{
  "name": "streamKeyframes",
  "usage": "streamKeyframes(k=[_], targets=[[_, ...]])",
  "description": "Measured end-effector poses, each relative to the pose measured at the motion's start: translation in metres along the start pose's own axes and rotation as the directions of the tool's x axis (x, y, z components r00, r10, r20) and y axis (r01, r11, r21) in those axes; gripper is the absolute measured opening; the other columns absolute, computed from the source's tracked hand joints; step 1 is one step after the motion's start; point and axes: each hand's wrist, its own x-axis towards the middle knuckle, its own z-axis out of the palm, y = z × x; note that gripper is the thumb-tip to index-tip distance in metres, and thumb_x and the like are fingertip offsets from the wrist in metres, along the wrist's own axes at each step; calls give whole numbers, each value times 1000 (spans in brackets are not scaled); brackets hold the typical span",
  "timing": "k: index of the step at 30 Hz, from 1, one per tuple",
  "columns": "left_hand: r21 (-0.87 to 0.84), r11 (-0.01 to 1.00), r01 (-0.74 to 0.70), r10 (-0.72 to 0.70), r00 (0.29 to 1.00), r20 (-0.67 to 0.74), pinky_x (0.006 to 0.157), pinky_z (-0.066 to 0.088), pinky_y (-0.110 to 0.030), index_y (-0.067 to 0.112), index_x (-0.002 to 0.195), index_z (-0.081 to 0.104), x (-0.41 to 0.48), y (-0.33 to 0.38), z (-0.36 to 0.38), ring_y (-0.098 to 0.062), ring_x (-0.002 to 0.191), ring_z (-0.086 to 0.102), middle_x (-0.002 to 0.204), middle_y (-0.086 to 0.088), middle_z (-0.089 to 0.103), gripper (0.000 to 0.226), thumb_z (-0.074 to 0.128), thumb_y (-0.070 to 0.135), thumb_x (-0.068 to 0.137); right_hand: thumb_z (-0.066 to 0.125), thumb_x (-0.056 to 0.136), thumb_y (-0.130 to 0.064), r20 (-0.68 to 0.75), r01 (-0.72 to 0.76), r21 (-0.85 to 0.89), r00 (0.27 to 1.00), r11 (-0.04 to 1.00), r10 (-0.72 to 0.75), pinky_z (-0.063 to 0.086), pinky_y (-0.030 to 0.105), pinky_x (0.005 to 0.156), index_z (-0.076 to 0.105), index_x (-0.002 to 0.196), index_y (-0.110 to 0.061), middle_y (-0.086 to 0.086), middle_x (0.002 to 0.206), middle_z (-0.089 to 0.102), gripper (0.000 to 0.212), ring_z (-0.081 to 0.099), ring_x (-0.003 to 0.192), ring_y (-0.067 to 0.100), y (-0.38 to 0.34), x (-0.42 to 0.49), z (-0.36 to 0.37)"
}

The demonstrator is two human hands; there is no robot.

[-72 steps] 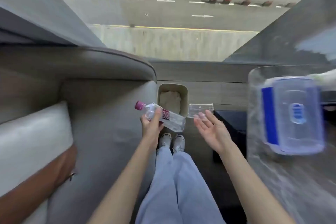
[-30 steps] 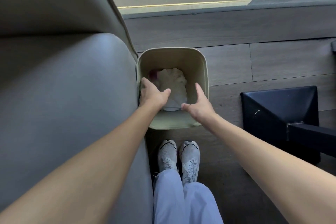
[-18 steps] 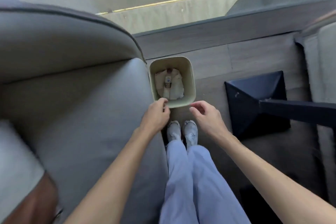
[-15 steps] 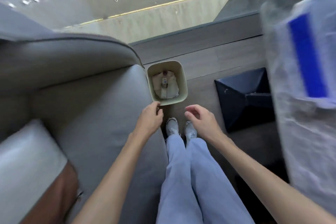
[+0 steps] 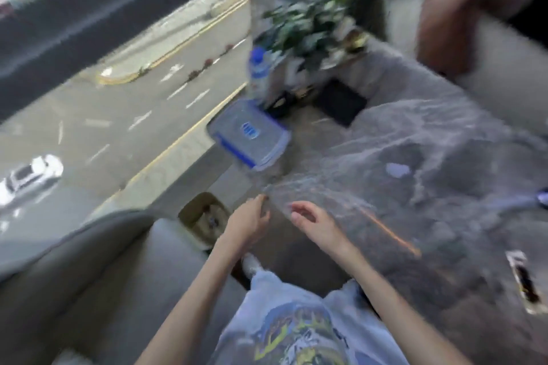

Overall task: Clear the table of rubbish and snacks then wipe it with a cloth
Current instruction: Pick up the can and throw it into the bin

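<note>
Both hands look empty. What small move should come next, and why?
Probably reach the right hand toward the wrapper on the table to its right. Both it and the left hand hold nothing, the wrapper looks like rubbish, and the bin stands close beside the left hand.

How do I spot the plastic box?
Start at the shiny table beside the window. At its far corner, before the leafy plant and a blue-capped bottle, lies the plastic box. Only it is flat and clear with blue edges and a blue badge.
</note>
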Motion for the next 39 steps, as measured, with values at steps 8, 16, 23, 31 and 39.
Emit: streamKeyframes(k=[8,16,23,31,39], targets=[[286,837,-467,427,883,193,99,48,-36,27,138,47,11,278,101,-28,122,58,133,-4,63,42,44,27,96,59,93,-2,-632,60,354,751,933,191,47,15,90,64,108,-15,3,106,68,20,63,93,2,122,-178,-231],[375,636,-674,609,738,293,94,50,-37,33,126,57,-9,490,236,-28,115,63,122,0,69,38,44,26,92,57,93,2,-802,145,486,467,862,374,49,6,77,62,112,2,11,104,67,20,65,78,-14,249,-311,-360],[404,676,-615,567,786,247,88,50,-38,35,118,61,21,572,296,-30,108,66,117,0,71,36,42,24,89,58,93,-2,-771,89,518,480,851,420,45,3,77,63,116,5,16,109,66,24,59,100,19,304,-294,-433],[437,720,-539,504,839,206,92,49,-38,25,123,60,93,655,331,-33,115,62,128,-7,64,35,45,18,92,60,91,-2,-619,31,653,597,757,510,41,18,68,60,120,6,21,118,66,31,57,99,18,333,-192,-536],[380,644,-664,545,747,381,112,37,-42,19,150,30,174,717,394,-36,136,41,155,-15,27,73,67,19,87,53,84,14,-591,111,706,636,700,496,51,39,89,41,141,2,12,110,55,59,50,92,16,348,-103,-597]])
